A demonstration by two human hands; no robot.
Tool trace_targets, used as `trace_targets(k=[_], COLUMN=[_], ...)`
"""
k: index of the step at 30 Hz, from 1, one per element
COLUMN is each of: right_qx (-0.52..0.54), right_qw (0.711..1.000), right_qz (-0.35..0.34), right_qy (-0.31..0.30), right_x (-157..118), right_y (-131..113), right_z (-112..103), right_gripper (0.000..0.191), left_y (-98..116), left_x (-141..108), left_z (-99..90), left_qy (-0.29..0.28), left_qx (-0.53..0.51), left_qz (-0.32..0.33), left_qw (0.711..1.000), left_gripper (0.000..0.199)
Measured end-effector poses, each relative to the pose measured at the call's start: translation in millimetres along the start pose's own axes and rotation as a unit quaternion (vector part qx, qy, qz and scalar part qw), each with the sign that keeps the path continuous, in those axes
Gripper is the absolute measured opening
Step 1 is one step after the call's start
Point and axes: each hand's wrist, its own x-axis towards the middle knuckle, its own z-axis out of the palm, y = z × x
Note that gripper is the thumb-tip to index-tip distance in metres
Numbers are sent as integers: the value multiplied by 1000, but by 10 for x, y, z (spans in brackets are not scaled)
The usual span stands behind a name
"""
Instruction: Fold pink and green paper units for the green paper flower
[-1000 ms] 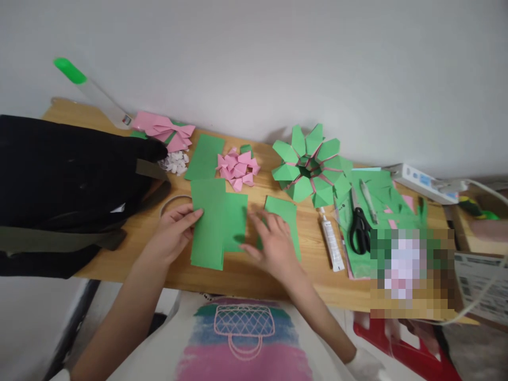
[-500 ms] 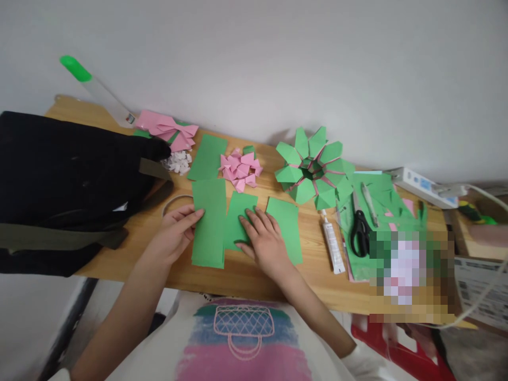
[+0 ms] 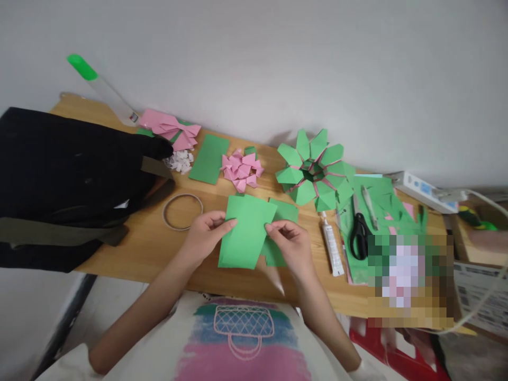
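Note:
A green sheet of paper (image 3: 246, 233) is held up in front of me, tilted a little. My left hand (image 3: 208, 233) pinches its left edge between thumb and fingers. On the opposite edge, my right hand (image 3: 289, 241) has thumb and fingers closed on the same sheet. Behind and to the right, another green paper piece (image 3: 283, 211) lies on the table, partly covered by the held sheet and my right hand. A ring of tape (image 3: 163, 214), or a similar thin hoop, lies just left of my left hand.
A pink folded-paper cluster (image 3: 242, 169), a green paper rectangle (image 3: 209, 159) and a green petalled paper ring (image 3: 304, 193) stand along the back. A glue tube (image 3: 332, 248), black-handled scissors (image 3: 359, 241) and a power strip (image 3: 420, 188) are at right. A black bag (image 3: 71, 180) covers the left.
The green paper at my left hand has moved right and is lifted. My right hand has left the flat pieces and now grips its right edge. The hoop is uncovered.

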Motion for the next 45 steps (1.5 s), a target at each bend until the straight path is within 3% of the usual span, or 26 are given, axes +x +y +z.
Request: trace_targets(k=[8, 17, 20, 24, 27, 28, 32, 35, 38, 41, 43, 45], right_qx=[29, 2, -31, -105, -143, -144, -107, -112, -148, -206, -234, -241], right_qw=[998, 998, 998, 988, 978, 980, 994, 993, 989, 976, 965, 960], right_qz=[61, 58, 51, 37, 6, -6, -13, 3, 13, 13, 0, -27], right_qy=[3, -6, 23, 105, 149, 137, -10, -34, -8, 65, 120, 142], right_x=[2, -45, -22, 19, -16, -40, -124, -110, -53, -25, -43, -80], right_y=[-62, -75, -17, 29, -8, -26, -50, 7, 72, 98, 89, 69], right_z=[-257, -143, -197, -367, -357, -310, -57, -27, -188, -354, -370, -295], right_gripper=[33, 36, 37, 38, 47, 49, 41, 50, 54, 47, 38, 49], left_y=[-37, -19, -27, -44, -35, -28, -5, -21, -69, -115, -131, -134], left_x=[35, -1, 6, 16, 14, 10, -8, -2, 34, 77, 90, 81], left_z=[-36, 7, -46, -116, -101, -80, 19, 26, -48, -130, -139, -91], left_qy=[0, -46, -27, -5, -6, -10, -32, -26, 7, 28, 22, 0], left_qx=[16, 4, 0, -5, -5, -5, 3, 11, 21, 31, 37, 46], left_qz=[12, -8, -4, 0, -2, -3, -8, -2, 12, 18, 19, 22], left_qw=[1000, 999, 1000, 1000, 1000, 1000, 999, 1000, 1000, 999, 999, 999], left_gripper=[27, 32, 32, 31, 28, 29, 33, 33, 33, 33, 33, 34])
